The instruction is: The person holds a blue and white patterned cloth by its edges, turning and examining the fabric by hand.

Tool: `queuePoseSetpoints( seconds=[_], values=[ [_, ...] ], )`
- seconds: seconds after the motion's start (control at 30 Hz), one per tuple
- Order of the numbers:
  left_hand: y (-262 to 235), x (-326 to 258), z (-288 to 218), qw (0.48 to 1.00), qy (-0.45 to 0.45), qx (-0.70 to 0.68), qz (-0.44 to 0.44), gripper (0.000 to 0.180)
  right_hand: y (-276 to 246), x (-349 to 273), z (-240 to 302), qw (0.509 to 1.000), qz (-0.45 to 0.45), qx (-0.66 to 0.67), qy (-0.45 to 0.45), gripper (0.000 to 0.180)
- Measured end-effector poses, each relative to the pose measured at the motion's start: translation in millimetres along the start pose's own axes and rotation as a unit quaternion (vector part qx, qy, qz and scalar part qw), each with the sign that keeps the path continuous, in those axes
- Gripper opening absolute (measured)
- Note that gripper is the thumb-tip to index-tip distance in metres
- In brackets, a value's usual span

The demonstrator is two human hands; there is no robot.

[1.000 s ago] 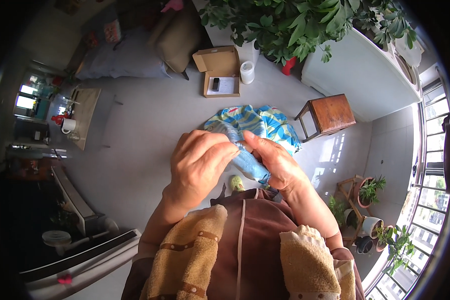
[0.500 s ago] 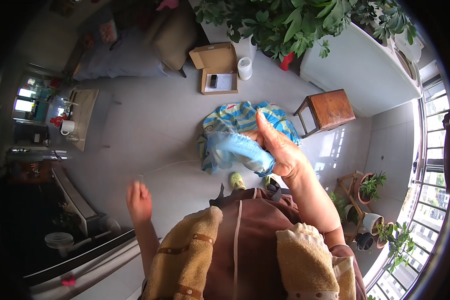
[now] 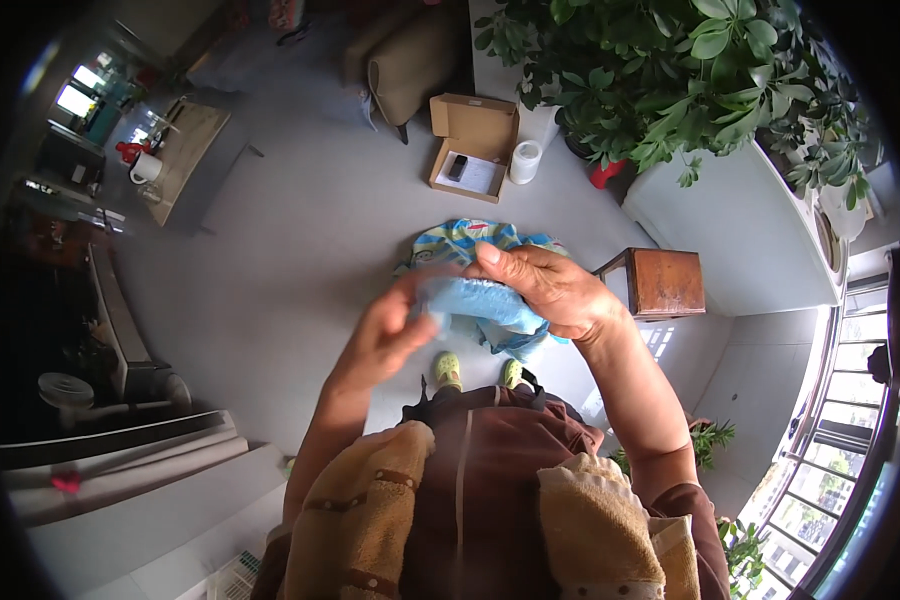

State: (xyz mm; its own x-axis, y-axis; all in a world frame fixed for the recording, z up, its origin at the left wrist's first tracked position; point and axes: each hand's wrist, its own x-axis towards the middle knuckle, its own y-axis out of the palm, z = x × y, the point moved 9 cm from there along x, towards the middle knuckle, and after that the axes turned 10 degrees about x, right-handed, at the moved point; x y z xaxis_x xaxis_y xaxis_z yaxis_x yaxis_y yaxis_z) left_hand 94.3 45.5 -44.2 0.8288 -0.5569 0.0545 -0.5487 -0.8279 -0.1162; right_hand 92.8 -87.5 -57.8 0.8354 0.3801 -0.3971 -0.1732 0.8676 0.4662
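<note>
My right hand (image 3: 555,290) grips the folded, frayed edge of a light blue cloth (image 3: 485,303), thumb on top. The rest of the cloth, striped in blue, green and yellow (image 3: 457,236), hangs below in a loose bunch. My left hand (image 3: 385,325) is at the left end of the folded edge. Its fingers are curled and smeared by motion; what they pinch cannot be made out. No thread shows at this moment.
Beyond the cloth are an open cardboard box (image 3: 475,150) with a small dark object inside and a white canister (image 3: 525,162). A wooden stool (image 3: 667,282) stands at right, near a white cabinet (image 3: 735,220) and a leafy plant (image 3: 690,80). A low table (image 3: 195,160) is at far left.
My left hand has come from the far left, where a thin thread ran from it to the cloth, up to the folded edge. My right hand still holds the cloth. The view has shifted.
</note>
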Motion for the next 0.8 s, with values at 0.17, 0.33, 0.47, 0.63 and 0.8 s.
queuePoseSetpoints(
  seconds=[0.17,0.33,0.47,0.63,0.8],
  values=[
    [16.7,18.9,-14.9,0.996,-0.051,-0.063,-0.024,0.017,12.1,-33.5,23.9,0.984,0.099,-0.095,-0.111,0.030],
    [32.4,32.8,-23.1,0.994,-0.029,-0.105,-0.015,0.019,-30.0,-55.6,-7.3,0.982,0.031,-0.154,-0.108,0.014],
    [26.8,41.3,-17.3,0.983,-0.031,-0.173,-0.053,0.013,-48.9,-67.9,-13.1,0.983,-0.004,-0.054,-0.173,0.012],
    [34.1,49.2,-10.5,0.987,-0.043,-0.152,0.009,0.013,-42.0,-72.6,-18.7,0.930,0.040,0.257,-0.259,0.014],
    [35.8,51.9,-19.9,0.998,-0.037,-0.022,-0.042,0.013,-30.6,-67.9,-23.9,0.899,0.063,0.364,-0.234,0.019]
  ],
)
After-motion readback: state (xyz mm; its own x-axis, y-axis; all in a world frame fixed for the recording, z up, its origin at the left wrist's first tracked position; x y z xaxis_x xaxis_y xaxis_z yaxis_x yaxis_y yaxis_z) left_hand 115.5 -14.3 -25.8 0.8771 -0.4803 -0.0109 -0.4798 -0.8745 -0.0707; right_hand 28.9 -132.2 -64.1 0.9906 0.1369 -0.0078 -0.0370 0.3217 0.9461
